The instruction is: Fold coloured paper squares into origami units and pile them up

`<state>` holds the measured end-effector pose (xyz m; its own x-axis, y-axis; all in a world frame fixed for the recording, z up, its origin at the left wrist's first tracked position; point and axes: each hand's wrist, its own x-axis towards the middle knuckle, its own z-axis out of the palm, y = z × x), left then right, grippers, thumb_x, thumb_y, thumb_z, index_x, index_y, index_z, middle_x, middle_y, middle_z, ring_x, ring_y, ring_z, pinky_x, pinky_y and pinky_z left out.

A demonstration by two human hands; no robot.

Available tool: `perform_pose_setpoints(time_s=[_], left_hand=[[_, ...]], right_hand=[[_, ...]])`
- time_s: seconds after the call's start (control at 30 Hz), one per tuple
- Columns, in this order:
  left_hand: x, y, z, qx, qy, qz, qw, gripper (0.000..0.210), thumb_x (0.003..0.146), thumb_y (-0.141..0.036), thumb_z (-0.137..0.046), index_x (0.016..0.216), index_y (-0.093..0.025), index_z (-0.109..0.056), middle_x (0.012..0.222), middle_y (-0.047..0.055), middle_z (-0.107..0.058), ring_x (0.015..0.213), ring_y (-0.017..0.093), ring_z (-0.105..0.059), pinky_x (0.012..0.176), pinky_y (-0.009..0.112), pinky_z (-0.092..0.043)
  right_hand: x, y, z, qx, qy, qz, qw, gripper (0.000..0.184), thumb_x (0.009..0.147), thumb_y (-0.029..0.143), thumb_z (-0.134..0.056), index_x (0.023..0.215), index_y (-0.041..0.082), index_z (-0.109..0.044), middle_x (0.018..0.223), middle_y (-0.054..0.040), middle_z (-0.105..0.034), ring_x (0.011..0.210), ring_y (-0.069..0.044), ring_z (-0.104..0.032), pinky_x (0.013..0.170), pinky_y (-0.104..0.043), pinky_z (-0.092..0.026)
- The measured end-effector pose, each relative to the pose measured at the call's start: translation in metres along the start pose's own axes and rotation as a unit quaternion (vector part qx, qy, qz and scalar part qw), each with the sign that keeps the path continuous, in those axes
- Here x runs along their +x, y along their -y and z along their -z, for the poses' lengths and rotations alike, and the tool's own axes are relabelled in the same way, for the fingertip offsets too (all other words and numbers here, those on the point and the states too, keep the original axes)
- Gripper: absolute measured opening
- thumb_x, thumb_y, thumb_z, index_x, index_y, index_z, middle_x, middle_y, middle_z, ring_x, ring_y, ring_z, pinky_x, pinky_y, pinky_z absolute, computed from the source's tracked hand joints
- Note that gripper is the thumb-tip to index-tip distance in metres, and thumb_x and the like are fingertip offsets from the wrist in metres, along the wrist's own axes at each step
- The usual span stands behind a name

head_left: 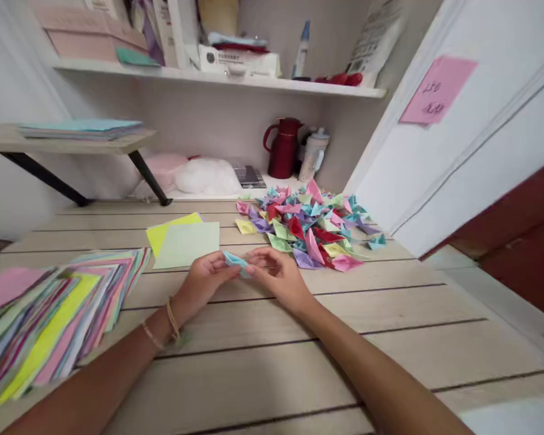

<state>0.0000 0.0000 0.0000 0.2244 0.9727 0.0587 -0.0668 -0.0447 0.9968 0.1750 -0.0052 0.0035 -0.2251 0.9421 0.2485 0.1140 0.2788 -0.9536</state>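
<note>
And here, at eight to nine o'clock from the blue folded paper (234, 261), a fanned stack of coloured sheets (58, 320) is spread across the slatted surface (254, 374). Toward ten, a yellow sheet (163, 232) is partly covered by a pale green sheet (190, 241). Now the centre: the blue piece is held up, one end pinched in the left hand's (206, 275) grip at eight, the other pinched by the right hand (278, 275) at four. At one, a dark red jug (283, 148) is seen; at two, small folded papers (308, 226) are heaped.
</note>
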Motion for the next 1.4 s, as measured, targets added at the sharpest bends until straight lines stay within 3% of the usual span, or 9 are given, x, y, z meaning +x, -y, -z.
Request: perform_pose_setpoints(time_s=[0.1, 0.23, 0.33, 0.63, 0.8, 0.97, 1.2, 1.3, 1.4], left_hand=[[0.000, -0.001, 0.000, 0.007, 0.002, -0.006, 1.000, 0.022, 0.068, -0.026, -0.070, 0.085, -0.014, -0.065, 0.082, 0.006, -0.073, 0.077, 0.018, -0.066, 0.075, 0.029, -0.050], [0.001, 0.004, 0.002, 0.068, -0.014, -0.049, 0.996, 0.021, 0.067, -0.026, -0.070, 0.084, -0.015, -0.067, 0.085, 0.005, -0.072, 0.080, 0.018, -0.065, 0.077, 0.029, -0.049], [0.002, 0.007, 0.003, 0.130, -0.041, -0.074, 0.988, 0.016, 0.068, -0.028, -0.069, 0.078, -0.016, -0.068, 0.080, 0.003, -0.071, 0.076, 0.017, -0.064, 0.073, 0.027, -0.049], [0.003, 0.002, 0.004, 0.151, -0.035, -0.063, 0.986, 0.015, 0.067, -0.030, -0.068, 0.067, -0.016, -0.066, 0.060, 0.000, -0.066, 0.059, 0.014, -0.059, 0.060, 0.024, -0.049], [0.005, 0.005, 0.006, 0.075, -0.075, -0.046, 0.993, 0.020, 0.064, -0.029, -0.071, 0.078, -0.015, -0.066, 0.076, 0.003, -0.071, 0.071, 0.016, -0.064, 0.071, 0.028, -0.051], [0.005, 0.007, 0.008, 0.037, -0.053, -0.040, 0.997, 0.033, 0.064, -0.029, -0.072, 0.093, -0.015, -0.065, 0.086, 0.005, -0.072, 0.081, 0.019, -0.066, 0.079, 0.031, -0.051], [0.002, 0.003, 0.008, 0.083, -0.015, -0.040, 0.996, 0.052, 0.066, -0.028, -0.071, 0.113, -0.015, -0.055, 0.098, 0.009, -0.069, 0.092, 0.022, -0.064, 0.083, 0.036, -0.051], [0.002, 0.001, 0.017, 0.231, -0.047, -0.096, 0.967, 0.051, 0.071, -0.031, -0.065, 0.118, -0.015, -0.051, 0.104, 0.010, -0.066, 0.097, 0.023, -0.062, 0.087, 0.038, -0.049], [0.002, 0.002, 0.030, 0.482, -0.098, -0.167, 0.855, 0.048, 0.072, -0.033, -0.063, 0.116, -0.015, -0.054, 0.119, 0.013, -0.058, 0.115, 0.029, -0.050, 0.100, 0.045, -0.036]], right_hand=[[-0.002, -0.006, -0.004, -0.044, 0.011, 0.025, 0.999, 0.044, 0.066, 0.033, -0.071, 0.105, 0.018, -0.057, 0.085, -0.0035, -0.067, 0.071, -0.015, -0.062, 0.060, -0.023, -0.048], [-0.002, -0.010, -0.002, -0.131, 0.005, 0.065, 0.989, 0.017, 0.073, 0.024, -0.063, 0.089, 0.020, -0.066, 0.078, -0.0018, -0.070, 0.067, -0.014, -0.062, 0.060, -0.023, -0.046], [-0.001, -0.009, 0.002, -0.178, -0.008, 0.090, 0.980, 0.010, 0.073, 0.021, -0.063, 0.081, 0.020, -0.069, 0.076, -0.0021, -0.071, 0.067, -0.015, -0.062, 0.060, -0.022, -0.045], [-0.001, -0.001, 0.005, -0.215, 0.020, 0.090, 0.972, 0.009, 0.077, 0.023, -0.061, 0.078, 0.019, -0.069, 0.070, 0.0002, -0.069, 0.059, -0.012, -0.058, 0.054, -0.020, -0.041], [0.000, -0.003, 0.012, -0.220, 0.023, 0.107, 0.969, 0.038, 0.073, 0.030, -0.067, 0.109, 0.022, -0.059, 0.080, -0.0002, -0.070, 0.065, -0.013, -0.062, 0.063, -0.023, -0.047], [0.000, 0.003, 0.020, -0.277, 0.019, 0.155, 0.948, 0.017, 0.083, 0.027, -0.057, 0.099, 0.024, -0.063, 0.084, -0.0004, -0.071, 0.073, -0.014, -0.065, 0.066, -0.022, -0.046], [0.003, 0.003, 0.027, -0.393, 0.004, 0.152, 0.907, 0.017, 0.088, 0.029, -0.049, 0.099, 0.024, -0.061, 0.079, 0.0005, -0.070, 0.064, -0.013, -0.062, 0.057, -0.022, -0.040], [0.006, 0.004, 0.036, -0.438, -0.008, 0.157, 0.885, 0.014, 0.086, 0.028, -0.052, 0.092, 0.024, -0.064, 0.088, -0.0009, -0.068, 0.069, -0.013, -0.061, 0.056, -0.022, -0.037], [0.009, 0.007, 0.051, -0.473, -0.059, 0.122, 0.871, 0.012, 0.084, 0.028, -0.055, 0.087, 0.024, -0.065, 0.092, -0.0016, -0.066, 0.067, -0.013, -0.059, 0.053, -0.023, -0.035]])
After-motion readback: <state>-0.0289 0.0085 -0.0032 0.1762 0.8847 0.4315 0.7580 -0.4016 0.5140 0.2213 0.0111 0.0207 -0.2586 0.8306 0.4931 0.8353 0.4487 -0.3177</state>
